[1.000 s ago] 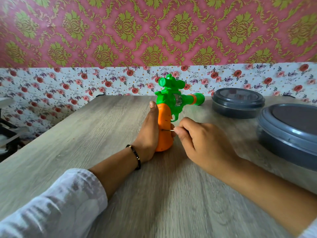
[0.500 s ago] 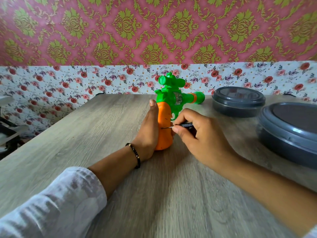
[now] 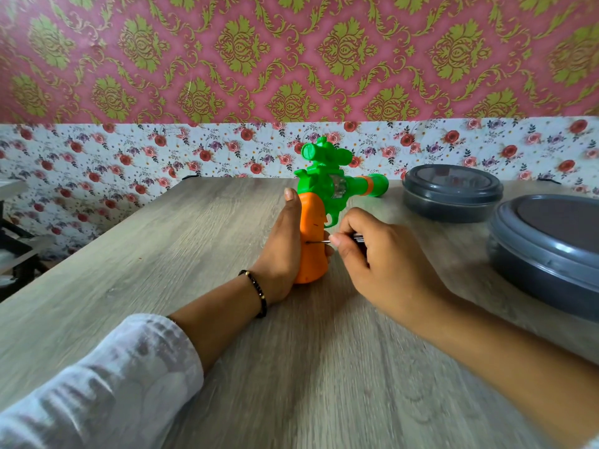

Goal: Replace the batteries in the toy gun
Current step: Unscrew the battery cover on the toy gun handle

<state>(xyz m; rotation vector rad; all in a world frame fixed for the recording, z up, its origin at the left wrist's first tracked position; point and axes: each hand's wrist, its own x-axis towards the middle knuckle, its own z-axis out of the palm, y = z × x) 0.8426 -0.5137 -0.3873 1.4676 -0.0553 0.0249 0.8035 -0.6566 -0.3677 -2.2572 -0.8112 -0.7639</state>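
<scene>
The toy gun (image 3: 316, 218) stands on its orange grip on the wooden table (image 3: 162, 254), its green body and barrel pointing right. My left hand (image 3: 283, 251) holds the orange grip from the left side, thumb up along it, fingers wrapped behind. My right hand (image 3: 379, 264) pinches a small screwdriver (image 3: 324, 241), whose thin metal tip touches the right face of the grip. The screwdriver's dark handle is mostly hidden inside my fingers.
Two round dark grey lidded containers stand at the right: a smaller one (image 3: 452, 192) at the back and a larger one (image 3: 547, 251) nearer me. A flowered wall runs behind the table. A dark frame (image 3: 16, 254) stands beyond the table's left edge.
My right hand has turned the screwdriver slightly, showing more of its handle. The gun and my left hand stay put.
</scene>
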